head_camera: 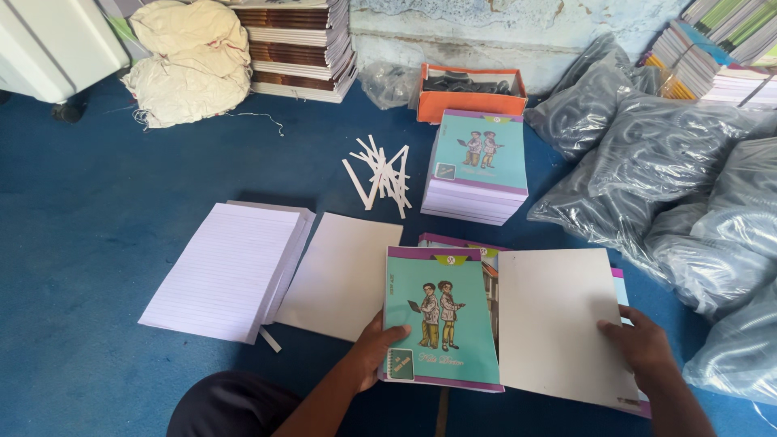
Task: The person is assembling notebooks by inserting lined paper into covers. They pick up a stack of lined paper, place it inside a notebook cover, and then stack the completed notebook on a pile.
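Soft, even daylight, moderately bright, faint shadows under the stack of lined paper (222, 271) on the blue floor (81, 210), mild glare on the plastic bags (672, 154), sharp centre, slight wide-angle stretch and softness toward the corners, pale sheets nearly overexposed
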